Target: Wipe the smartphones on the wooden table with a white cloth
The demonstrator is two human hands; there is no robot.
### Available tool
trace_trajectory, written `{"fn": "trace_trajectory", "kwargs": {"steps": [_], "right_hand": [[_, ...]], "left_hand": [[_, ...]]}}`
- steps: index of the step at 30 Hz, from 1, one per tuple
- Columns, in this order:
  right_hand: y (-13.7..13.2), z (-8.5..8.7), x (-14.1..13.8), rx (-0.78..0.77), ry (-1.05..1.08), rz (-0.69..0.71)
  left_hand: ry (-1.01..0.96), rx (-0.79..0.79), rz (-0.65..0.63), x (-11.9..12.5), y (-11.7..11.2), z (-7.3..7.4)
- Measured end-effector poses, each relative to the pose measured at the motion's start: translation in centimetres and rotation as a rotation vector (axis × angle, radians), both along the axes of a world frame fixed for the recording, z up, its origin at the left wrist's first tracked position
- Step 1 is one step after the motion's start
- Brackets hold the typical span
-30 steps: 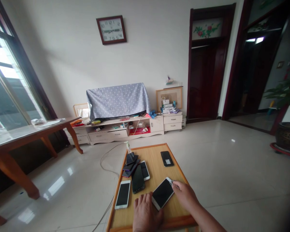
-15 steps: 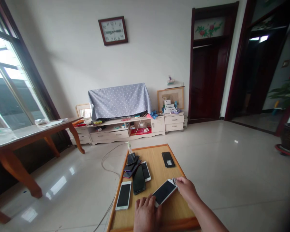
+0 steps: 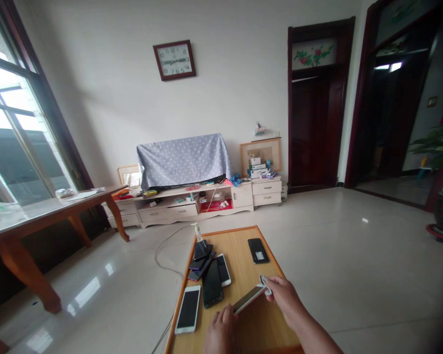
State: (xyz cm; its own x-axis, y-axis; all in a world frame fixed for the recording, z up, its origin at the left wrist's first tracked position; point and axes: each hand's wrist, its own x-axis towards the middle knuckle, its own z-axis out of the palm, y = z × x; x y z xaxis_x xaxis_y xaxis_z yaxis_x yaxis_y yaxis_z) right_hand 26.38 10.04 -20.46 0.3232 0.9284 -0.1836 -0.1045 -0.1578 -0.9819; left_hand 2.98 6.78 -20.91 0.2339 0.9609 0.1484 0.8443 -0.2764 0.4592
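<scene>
Over the near part of the small wooden table point(image 3: 239, 246), my left hand point(image 3: 220, 328) grips the lower left end of a white-edged smartphone point(image 3: 249, 298), which is tilted so its screen shows only as a narrow strip. My right hand point(image 3: 283, 295) pinches a small whitish cloth point(image 3: 265, 284) against the phone's far right end. Left of these, a white phone point(image 3: 187, 309) lies screen up. A dark phone point(image 3: 212, 285) overlaps another white phone point(image 3: 224, 270), beside a pile of dark phones point(image 3: 203, 263). One black phone point(image 3: 258, 250) rests alone at the far right.
A clear pump bottle point(image 3: 198, 232) stands at the table's far left corner. A cable point(image 3: 157, 253) runs over the tiled floor. Beyond is a low white cabinet point(image 3: 170, 212) under a spotted cloth cover point(image 3: 184, 158). A larger table point(image 3: 51, 209) stands at left.
The phone has been tipped up, so its screen, broad to view before, now shows edge-on. The cloth in my right hand shows more at the phone's end. The camera view has tilted slightly upward.
</scene>
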Motion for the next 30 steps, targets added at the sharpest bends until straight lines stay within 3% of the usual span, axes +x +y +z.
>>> {"fn": "trace_trajectory", "kwargs": {"steps": [5,10,16,19,23,30], "right_hand": [[-0.4,0.9,0.2,0.034,0.03,0.022],[-0.8,1.7,0.7,0.069,-0.014,0.011],[-1.4,2.3,0.5,0.036,-0.011,0.083],[-1.5,1.8,0.2,0.007,0.014,0.113],[-1.4,0.7,0.0,-0.011,0.061,0.092],[-1.3,-0.6,-0.4,-0.022,0.112,0.03]], "left_hand": [[-0.313,0.027,0.017,0.0,-0.3,2.1],[-0.802,-0.169,0.128,1.1,-0.2,3.9],[-1.083,-0.36,0.172,1.1,-0.1,3.6],[-1.065,-0.392,0.191,0.9,0.2,2.4],[-0.869,-0.286,0.192,1.1,0.4,1.3],[-0.211,-0.009,0.069,2.2,-0.9,2.8]]}}
